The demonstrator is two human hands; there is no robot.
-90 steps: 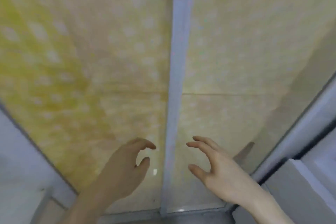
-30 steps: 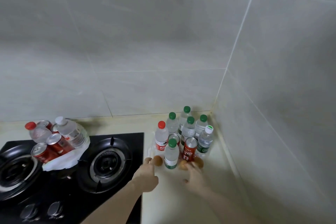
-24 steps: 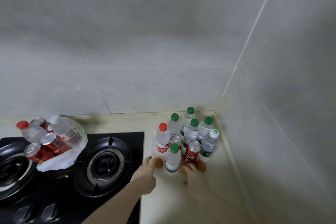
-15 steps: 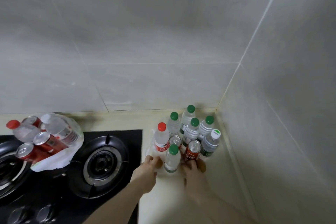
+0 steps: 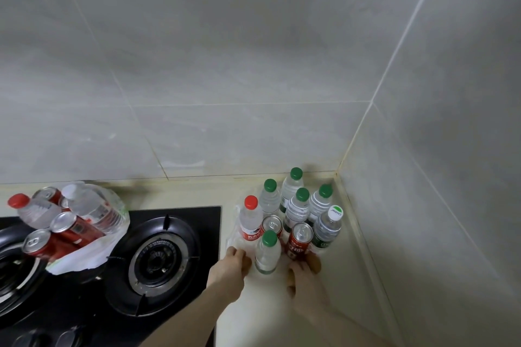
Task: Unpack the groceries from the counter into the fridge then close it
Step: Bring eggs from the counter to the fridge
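Observation:
Several water bottles and red cans stand packed in the counter corner, with a green-capped bottle point(image 5: 267, 252) and a red can point(image 5: 299, 240) at the front. My left hand point(image 5: 227, 273) curls round a brown egg point(image 5: 248, 262) left of that bottle. My right hand point(image 5: 306, 280) grips another brown egg point(image 5: 316, 262) just below the red can. A red-capped bottle point(image 5: 249, 220) stands behind my left hand. The fridge is out of view.
A white plastic bag point(image 5: 84, 236) holding more bottles and red cans lies on the black gas hob point(image 5: 158, 259) at the left. Tiled walls close the corner behind and to the right. Cream counter point(image 5: 265, 307) runs toward me between my arms.
Three seconds ago my hands hovered before pale yellow doors; the view now faces the counter corner. Over the last second both hands settled onto the eggs in front of the bottles.

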